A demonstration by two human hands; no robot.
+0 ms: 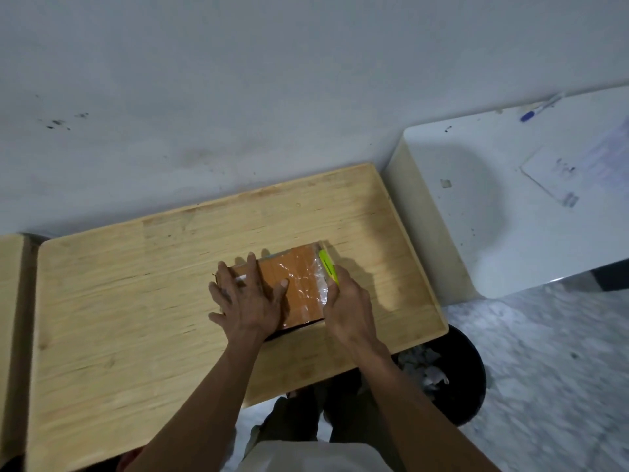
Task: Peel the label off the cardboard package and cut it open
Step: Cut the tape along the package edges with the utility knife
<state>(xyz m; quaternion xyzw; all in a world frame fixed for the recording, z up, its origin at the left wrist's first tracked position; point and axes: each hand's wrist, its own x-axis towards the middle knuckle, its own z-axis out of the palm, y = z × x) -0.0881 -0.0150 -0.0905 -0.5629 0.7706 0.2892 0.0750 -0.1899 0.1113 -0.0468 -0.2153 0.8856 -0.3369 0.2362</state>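
The cardboard package lies flat on the wooden table, right of the table's middle and well clear of every edge. Its top face is covered in glossy clear tape that shows wrinkles and glare. My left hand is spread open, palm down, pressing on the package's left half; it grips nothing, and the fingers reach toward the package's far edge. My right hand is closed around a yellow-green cutter, held against the package's right edge, its tip pointing toward the table's far edge. I cannot tell whether a blade is out. A strip of white shows under my left fingers; I cannot tell if it is the label. A black waste bin with crumpled paper stands on the floor below the table's near right corner. A white table stands beside the right edge.
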